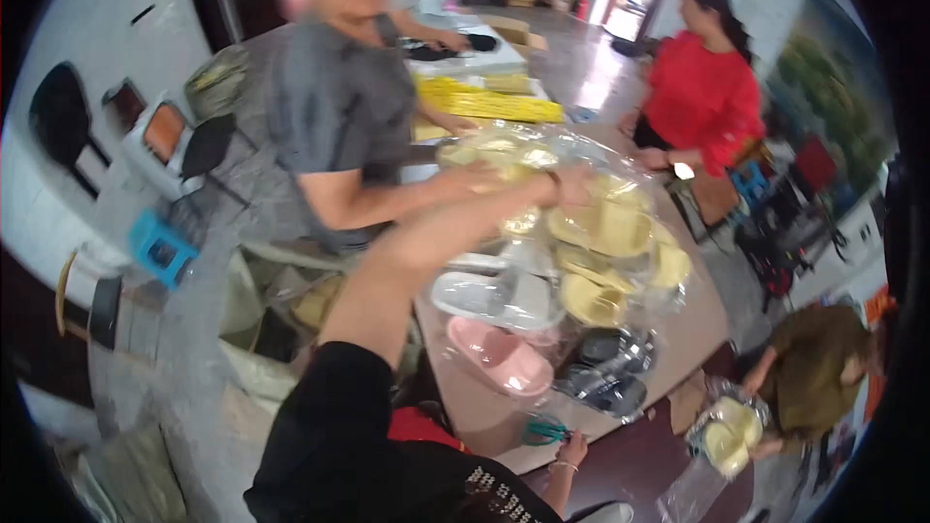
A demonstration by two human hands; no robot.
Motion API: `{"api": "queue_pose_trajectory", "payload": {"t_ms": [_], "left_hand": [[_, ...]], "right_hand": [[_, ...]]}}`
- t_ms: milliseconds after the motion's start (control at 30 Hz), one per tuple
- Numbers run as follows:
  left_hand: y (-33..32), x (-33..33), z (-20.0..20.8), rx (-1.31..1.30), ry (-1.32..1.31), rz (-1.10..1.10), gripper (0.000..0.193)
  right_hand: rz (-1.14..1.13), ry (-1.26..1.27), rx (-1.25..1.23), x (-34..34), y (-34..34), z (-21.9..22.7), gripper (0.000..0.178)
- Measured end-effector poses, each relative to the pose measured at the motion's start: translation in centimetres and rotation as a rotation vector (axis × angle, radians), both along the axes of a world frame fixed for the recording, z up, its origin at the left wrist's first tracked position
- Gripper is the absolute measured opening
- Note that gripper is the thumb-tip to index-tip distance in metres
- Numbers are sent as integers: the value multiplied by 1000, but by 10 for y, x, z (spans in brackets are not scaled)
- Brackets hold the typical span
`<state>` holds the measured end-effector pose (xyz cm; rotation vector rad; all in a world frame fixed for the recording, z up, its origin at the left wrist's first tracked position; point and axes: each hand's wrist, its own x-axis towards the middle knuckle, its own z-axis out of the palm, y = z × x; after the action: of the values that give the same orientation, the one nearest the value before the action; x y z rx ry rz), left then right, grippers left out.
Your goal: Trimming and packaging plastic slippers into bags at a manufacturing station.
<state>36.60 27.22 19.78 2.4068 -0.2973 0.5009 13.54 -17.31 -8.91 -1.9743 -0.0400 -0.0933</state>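
My left arm, in a short black sleeve, stretches across the table. My left hand [575, 185] is on the clear-bagged pale yellow slide sandals [610, 223]; its fingers are blurred, so their grip does not show. Low by the table's near edge, my right hand [573, 449] is closed at one end of a teal looped thing [544, 430], possibly scissors handles. Between my hands lie bagged white slides [494, 298], pink slides [499, 356] and dark grey slides [610, 368], all in clear plastic.
Across my left arm, a person in grey [339, 107] reaches toward the yellow slides. A person in red [702, 87] stands at the far right. At lower right, another person holds bagged yellow slides [731, 434]. A large open sack [257, 300] stands left of the table [693, 329].
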Motion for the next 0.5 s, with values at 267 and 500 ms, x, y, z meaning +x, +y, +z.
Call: {"api": "queue_pose_trajectory", "payload": {"t_ms": [267,500], "left_hand": [[-212,-221,-137,109,511,-606,34],[-226,-297,-160,-52,556,-646,32]], "right_hand": [[278,-128,-515,4,-10,40,15],[298,-35,-616,-27,-40,59,32]]}}
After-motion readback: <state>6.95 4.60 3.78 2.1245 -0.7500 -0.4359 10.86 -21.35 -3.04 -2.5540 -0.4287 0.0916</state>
